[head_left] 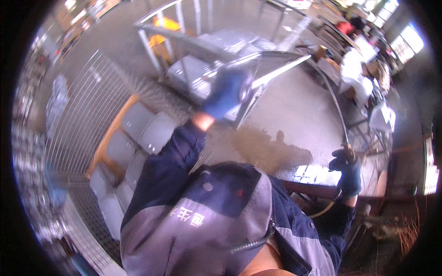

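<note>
My left hand (225,94), in a blue glove, reaches out over the far left edge of a wet grey tabletop (299,101). Motion smears its fingers; a pale, shiny edge shows beside them, and I cannot tell if it is gripped. At the near right of the table, my right hand (348,175), also gloved, is closed around a slim tool with a brass-coloured part (348,150) at its top. A yellowish hose (323,211) runs below this hand. A long thin curved line rises from the tool along the table's right side; whether it belongs to the tool is unclear.
Left of me, grey plates (159,132) lie in an orange-edged container (115,131) by a wire-mesh panel (80,108). A metal-framed cart (177,39) holding more grey pieces (189,71) stands beyond my left hand. White bags (353,73) and clutter crowd the far right.
</note>
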The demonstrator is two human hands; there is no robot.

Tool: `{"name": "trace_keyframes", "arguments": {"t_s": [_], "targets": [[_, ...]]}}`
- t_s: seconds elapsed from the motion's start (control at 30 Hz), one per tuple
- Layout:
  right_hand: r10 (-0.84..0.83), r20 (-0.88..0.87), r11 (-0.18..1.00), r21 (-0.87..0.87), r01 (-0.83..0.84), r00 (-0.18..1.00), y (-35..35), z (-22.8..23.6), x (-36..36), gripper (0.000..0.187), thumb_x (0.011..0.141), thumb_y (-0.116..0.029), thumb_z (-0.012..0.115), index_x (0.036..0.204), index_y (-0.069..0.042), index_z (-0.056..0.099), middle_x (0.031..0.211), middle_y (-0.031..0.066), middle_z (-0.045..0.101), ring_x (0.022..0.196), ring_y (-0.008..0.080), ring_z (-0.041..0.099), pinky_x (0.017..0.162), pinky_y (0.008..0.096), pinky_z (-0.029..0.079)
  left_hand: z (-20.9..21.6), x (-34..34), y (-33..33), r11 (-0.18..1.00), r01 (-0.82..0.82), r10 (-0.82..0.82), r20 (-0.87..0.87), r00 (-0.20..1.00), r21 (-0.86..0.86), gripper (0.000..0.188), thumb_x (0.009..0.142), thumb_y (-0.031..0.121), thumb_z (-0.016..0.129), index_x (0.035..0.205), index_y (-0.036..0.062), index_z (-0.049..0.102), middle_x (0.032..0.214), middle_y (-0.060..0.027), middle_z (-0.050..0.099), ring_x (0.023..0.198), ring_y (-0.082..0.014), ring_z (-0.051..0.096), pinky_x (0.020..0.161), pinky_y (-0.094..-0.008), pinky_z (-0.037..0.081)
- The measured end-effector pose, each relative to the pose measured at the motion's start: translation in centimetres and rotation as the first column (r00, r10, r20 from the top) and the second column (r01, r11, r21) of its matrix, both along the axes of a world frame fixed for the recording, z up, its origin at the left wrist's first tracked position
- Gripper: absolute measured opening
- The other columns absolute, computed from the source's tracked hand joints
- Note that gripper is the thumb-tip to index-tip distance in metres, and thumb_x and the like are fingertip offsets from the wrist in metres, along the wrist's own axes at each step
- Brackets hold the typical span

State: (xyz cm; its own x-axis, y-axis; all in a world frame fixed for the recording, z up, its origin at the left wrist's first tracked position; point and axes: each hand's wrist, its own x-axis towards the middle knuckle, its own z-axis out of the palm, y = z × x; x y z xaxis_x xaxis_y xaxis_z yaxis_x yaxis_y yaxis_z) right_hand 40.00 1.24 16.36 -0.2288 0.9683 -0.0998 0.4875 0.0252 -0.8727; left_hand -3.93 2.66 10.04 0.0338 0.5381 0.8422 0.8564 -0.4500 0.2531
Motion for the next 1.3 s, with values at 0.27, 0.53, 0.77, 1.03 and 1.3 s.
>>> {"name": "trace_keyframes", "arguments": {"t_s": [0.27, 0.53, 0.77, 1.03, 1.3], "targets": [[0.442, -0.048, 0.896, -0.016, -0.443, 0.896, 0.2, -3.9, -5.9, 0.022, 0.087, -0.005, 0.055, 0.106, 0.004, 0.061, 0.089, 0.0092, 0.068, 0.079, 0.0169, 0.065, 0.071, 0.0278, 0.051, 9.5, -15.7, -17.3, 0.980, -0.171, 0.060, 0.662, 0.747, 0.104, 0.028, 0.088, 0.017, 0.061, 0.110, 0.0009, 0.063, 0.112, -0.0139, 0.065, 0.105, -0.0260, 0.061, 0.095, -0.0371, 0.045], [0.542, -0.200, 0.799, -0.179, -0.574, 0.816, 0.1, -10.9, -13.4, 0.036, 0.077, -0.001, 0.055, 0.113, 0.004, 0.058, 0.089, 0.0105, 0.069, 0.077, 0.0184, 0.066, 0.067, 0.0258, 0.051, 13.0, -12.0, -43.6, 0.799, -0.602, 0.460, 0.654, 0.601, -0.008, 0.037, 0.092, 0.026, 0.054, 0.119, 0.0007, 0.061, 0.121, -0.0144, 0.062, 0.115, -0.0244, 0.057, 0.104, -0.0361, 0.039], [0.500, -0.119, 0.828, -0.226, -0.513, 0.858, -0.1, -12.4, -14.5, 0.030, 0.087, -0.009, 0.053, 0.115, 0.000, 0.059, 0.087, 0.0098, 0.070, 0.073, 0.0181, 0.067, 0.059, 0.0234, 0.049, 0.1, -18.0, -46.8, 0.532, -0.682, 0.649, 0.759, -0.053, -0.502, 0.031, 0.089, 0.019, 0.063, 0.112, -0.0011, 0.064, 0.106, -0.0143, 0.068, 0.101, -0.0213, 0.063, 0.084, -0.0324, 0.050], [0.329, -0.058, 0.877, -0.351, -0.328, 0.942, -0.9, -12.4, -12.2, 0.027, 0.089, -0.019, 0.056, 0.112, -0.005, 0.061, 0.086, 0.0101, 0.070, 0.068, 0.0172, 0.066, 0.051, 0.0229, 0.045, -23.1, -21.2, -51.7, 0.629, -0.658, 0.184, 0.902, -0.391, -0.413, 0.050, 0.087, 0.030, 0.066, 0.128, 0.0026, 0.054, 0.119, -0.0149, 0.061, 0.108, -0.0279, 0.057, 0.090, -0.0361, 0.046], [0.238, 0.058, 0.898, -0.393, -0.197, 0.969, -4.7, -8.0, -13.9, 0.029, 0.090, -0.020, 0.055, 0.113, -0.003, 0.060, 0.090, 0.0090, 0.069, 0.071, 0.0141, 0.064, 0.054, 0.0213, 0.045, -43.1, -7.1, -55.5, -0.344, -0.454, 0.890, -0.440, 0.121, -0.822, 0.067, 0.083, 0.032, 0.065, 0.139, 0.0054, 0.041, 0.134, -0.0181, 0.051, 0.116, -0.0352, 0.054, 0.094, -0.0440, 0.046]]}}
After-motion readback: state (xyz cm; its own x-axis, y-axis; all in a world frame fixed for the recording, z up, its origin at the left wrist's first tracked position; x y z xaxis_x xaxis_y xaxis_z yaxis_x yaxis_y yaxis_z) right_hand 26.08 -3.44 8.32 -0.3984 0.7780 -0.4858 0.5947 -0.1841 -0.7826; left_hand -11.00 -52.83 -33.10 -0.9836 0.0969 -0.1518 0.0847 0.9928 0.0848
